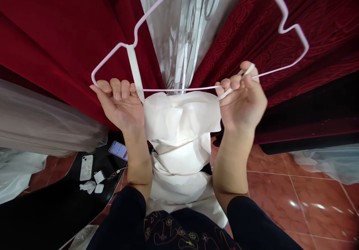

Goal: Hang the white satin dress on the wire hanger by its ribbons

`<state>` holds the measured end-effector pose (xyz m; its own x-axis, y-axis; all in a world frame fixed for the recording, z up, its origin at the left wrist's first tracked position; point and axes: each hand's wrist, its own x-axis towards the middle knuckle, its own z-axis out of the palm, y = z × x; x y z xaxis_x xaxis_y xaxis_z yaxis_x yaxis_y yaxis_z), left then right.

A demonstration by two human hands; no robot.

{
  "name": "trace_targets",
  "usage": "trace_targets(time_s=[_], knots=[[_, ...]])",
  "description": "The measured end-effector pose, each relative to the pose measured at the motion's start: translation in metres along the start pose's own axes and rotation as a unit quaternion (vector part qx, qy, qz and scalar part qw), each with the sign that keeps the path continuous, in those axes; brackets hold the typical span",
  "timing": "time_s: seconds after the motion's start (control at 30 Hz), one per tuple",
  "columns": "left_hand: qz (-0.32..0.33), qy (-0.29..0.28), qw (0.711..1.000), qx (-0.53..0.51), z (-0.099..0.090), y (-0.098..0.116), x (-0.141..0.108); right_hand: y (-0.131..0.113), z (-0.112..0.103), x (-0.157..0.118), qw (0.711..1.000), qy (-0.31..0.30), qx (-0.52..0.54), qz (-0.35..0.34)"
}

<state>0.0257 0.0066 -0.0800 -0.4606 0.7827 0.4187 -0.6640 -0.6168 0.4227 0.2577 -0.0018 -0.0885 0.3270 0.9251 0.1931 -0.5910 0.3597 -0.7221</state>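
A pale pink clothes hanger is held up in front of me, its top cut off by the frame. My left hand is closed around its bottom bar near the left corner. My right hand grips the bar on the right, with a white strap looped at its thumb and fingers. The left strap hangs from the hanger's left notch. Between my hands a white garment hangs in folds down toward my lap.
Dark red curtains hang on both sides, with sheer white fabric between. At left, a black surface holds a lit phone, a white phone and a white charger. Reddish floor tiles lie at right.
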Motion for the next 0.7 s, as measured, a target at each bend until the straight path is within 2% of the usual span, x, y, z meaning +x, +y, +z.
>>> trace_targets(time_s=[0.1,0.23,0.37,0.43,0.5,0.7], knots=[[-0.027,0.006,1.0,0.013,0.004,0.006,0.003,-0.016,-0.016,0.002,0.998,0.034,-0.045,0.006],[-0.058,0.006,0.998,-0.021,0.004,0.011,0.008,-0.034,-0.038,0.007,0.986,0.147,-0.057,-0.055],[-0.067,0.004,0.998,-0.009,0.002,0.013,0.012,-0.051,-0.041,0.012,0.972,0.2,-0.072,-0.101],[-0.065,0.007,0.998,0.008,0.002,0.013,0.013,-0.057,-0.036,0.015,0.969,0.189,-0.105,-0.122],[-0.063,0.007,0.998,0.005,0.001,0.014,0.013,-0.062,-0.03,0.02,0.964,0.151,-0.16,-0.151],[-0.089,0.007,0.995,-0.049,0.0,0.013,0.011,-0.072,-0.008,0.036,0.917,0.017,-0.309,-0.252]])
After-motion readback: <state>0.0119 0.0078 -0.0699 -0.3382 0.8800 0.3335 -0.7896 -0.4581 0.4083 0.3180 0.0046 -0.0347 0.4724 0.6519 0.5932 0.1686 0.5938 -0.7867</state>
